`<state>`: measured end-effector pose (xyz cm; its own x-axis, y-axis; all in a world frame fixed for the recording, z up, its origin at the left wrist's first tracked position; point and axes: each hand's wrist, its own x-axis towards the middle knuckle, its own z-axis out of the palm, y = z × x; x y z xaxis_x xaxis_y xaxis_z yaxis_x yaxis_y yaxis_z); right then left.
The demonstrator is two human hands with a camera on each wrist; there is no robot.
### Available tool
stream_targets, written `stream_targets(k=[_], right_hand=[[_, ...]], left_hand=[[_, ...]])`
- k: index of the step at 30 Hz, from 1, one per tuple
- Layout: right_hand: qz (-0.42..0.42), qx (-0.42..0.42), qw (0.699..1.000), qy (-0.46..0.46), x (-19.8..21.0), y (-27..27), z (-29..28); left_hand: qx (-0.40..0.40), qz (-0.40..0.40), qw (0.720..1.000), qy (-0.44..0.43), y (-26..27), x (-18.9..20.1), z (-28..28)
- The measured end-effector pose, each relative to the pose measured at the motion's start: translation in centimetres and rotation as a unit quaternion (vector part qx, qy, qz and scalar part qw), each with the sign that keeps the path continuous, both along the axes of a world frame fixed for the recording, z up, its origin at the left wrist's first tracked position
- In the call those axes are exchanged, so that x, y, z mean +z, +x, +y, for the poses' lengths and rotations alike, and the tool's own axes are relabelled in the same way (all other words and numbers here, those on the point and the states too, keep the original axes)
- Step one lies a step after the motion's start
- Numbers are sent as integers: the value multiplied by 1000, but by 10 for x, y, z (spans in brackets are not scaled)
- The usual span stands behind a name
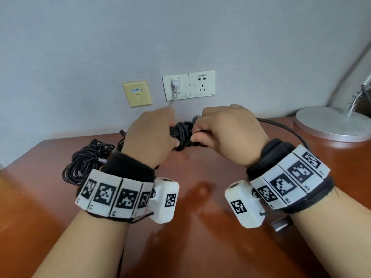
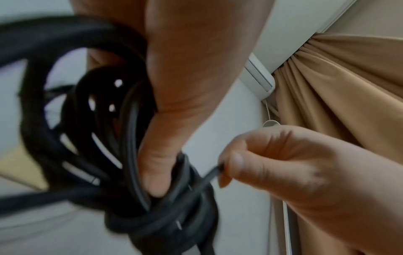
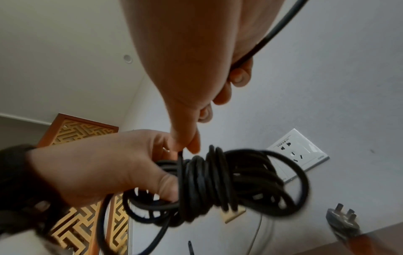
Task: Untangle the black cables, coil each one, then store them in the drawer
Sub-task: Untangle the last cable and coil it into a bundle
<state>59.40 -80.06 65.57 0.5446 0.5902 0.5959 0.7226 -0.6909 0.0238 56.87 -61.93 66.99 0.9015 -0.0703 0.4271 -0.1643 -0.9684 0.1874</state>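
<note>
A coiled black cable bundle hangs above the brown table, between both hands. My left hand grips the coil's loops, thumb through them. My right hand pinches one strand of the same cable against the turns wound round the bundle's middle. The cable's free length trails right from my right hand, and its three-pin plug shows near the table edge. A second, thinner black cable lies in a loose pile on the table at the left.
A round silver lamp base stands at the back right. Wall sockets sit behind the hands, one with a white plug and cord. A metal knob shows under my right wrist.
</note>
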Motion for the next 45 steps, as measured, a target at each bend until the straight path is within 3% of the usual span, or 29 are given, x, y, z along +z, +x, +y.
stream_targets(k=[4,8,15,21,24,27,31,35,37,40,45], right_hand=[[82,86,990,82,3,4,-4],[146,139,971,126,1,6,-1],[179,160,956,166,1,7,-3],[185,159,961,135,-3,2,2],[230,145,944,185,-5,8,-2],[267,169,919,236,-5,12,-8],[246,192,914,260,-1,14,-12],[327,208,882,267,-4,13,-14],[299,148,902,275,-10,10,-12],[155,92,959,218,-11,9,-4],[195,99,961,168,-13,12,4]], left_hand=[[-111,126,986,5,-12,15,6],[-148,165,975,-16,-17,20,11],[-172,170,969,-51,-7,9,8],[-239,178,954,-12,-1,-8,-8],[-208,177,961,-36,0,-6,-1],[-192,166,964,-78,-4,4,9],[-213,119,959,-147,-11,17,19],[-255,84,930,-250,-15,22,26],[-266,63,907,-321,-13,22,23],[-252,32,867,-429,-10,19,15],[-165,-33,841,-514,-3,12,-4]])
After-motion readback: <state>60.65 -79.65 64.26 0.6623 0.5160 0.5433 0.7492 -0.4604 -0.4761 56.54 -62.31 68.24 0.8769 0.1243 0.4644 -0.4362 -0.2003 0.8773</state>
